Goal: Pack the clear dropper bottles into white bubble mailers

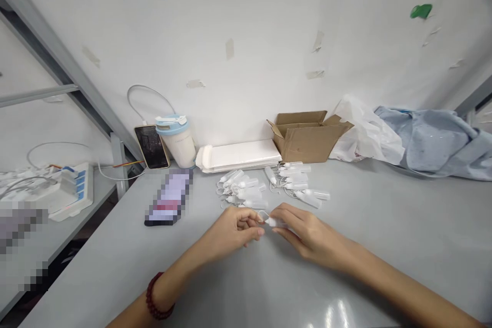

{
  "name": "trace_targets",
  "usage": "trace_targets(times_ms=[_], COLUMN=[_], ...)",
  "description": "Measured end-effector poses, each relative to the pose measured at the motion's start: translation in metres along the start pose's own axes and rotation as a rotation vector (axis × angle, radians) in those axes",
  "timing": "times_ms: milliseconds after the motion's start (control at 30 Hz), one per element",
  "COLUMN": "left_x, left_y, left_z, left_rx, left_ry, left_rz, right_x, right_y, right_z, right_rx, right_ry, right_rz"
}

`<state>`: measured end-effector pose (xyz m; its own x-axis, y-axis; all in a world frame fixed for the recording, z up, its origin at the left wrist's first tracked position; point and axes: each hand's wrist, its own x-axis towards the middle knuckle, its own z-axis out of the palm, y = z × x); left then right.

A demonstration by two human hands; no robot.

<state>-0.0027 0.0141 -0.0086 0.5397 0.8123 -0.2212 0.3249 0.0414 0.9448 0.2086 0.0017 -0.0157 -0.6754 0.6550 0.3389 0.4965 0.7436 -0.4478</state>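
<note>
My right hand is closed round a small white plastic bottle, its tip pointing left. Close to that tip is my left hand, fingers curled, with the bottle's thin looped cord at its fingertips; whether the fingers pinch the cord is too small to tell. Just beyond my hands, several similar small bottles with cords lie in a left pile and a right group on the grey table.
Along the wall stand a phone, a blue-lidded cup, flat white boxes, an open cardboard box, a white bag and blue cloth. A blurred-out phone lies left. A power strip sits further left.
</note>
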Motion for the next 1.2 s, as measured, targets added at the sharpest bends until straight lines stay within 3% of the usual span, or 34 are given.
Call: trace_targets(times_ms=[233, 367, 467, 600, 700, 800, 900, 1067, 1200], left_x=[-0.004, -0.003, -0.001, 0.001, 0.003, 0.003, 0.002, -0.001, -0.003], left_y=[0.004, 0.006, 0.006, 0.0, -0.004, -0.006, -0.004, 0.003, 0.007], left_z=[-0.001, -0.011, -0.024, -0.036, -0.038, -0.038, -0.039, -0.034, -0.023], left_rx=[0.065, 0.115, 0.155, 0.183, 0.213, 0.25, 0.358, 0.482, 0.401], left_ry=[0.052, 0.097, 0.182, 0.275, 0.299, 0.307, 0.393, 0.565, 0.514], left_rz=[0.042, 0.04, 0.015, -0.032, -0.067, -0.101, -0.12, -0.039, 0.058], right_x=[0.001, 0.004, 0.006, 0.008, 0.007, 0.004, 0.002, 0.002, 0.005], right_y=[0.002, 0.012, 0.022, 0.03, 0.032, 0.034, 0.037, 0.034, 0.022], right_z=[0.001, -0.005, -0.017, -0.033, -0.039, -0.038, -0.033, -0.032, -0.035], right_rx=[-0.102, -0.379, -0.64, -0.833, -0.832, -0.808, -0.779, -0.695, -0.462], right_ry=[-0.006, 0.024, 0.014, -0.121, -0.201, -0.235, -0.265, -0.325, -0.233], right_rz=[-0.028, -0.045, 0.094, 0.376, 0.509, 0.543, 0.551, 0.526, 0.468])
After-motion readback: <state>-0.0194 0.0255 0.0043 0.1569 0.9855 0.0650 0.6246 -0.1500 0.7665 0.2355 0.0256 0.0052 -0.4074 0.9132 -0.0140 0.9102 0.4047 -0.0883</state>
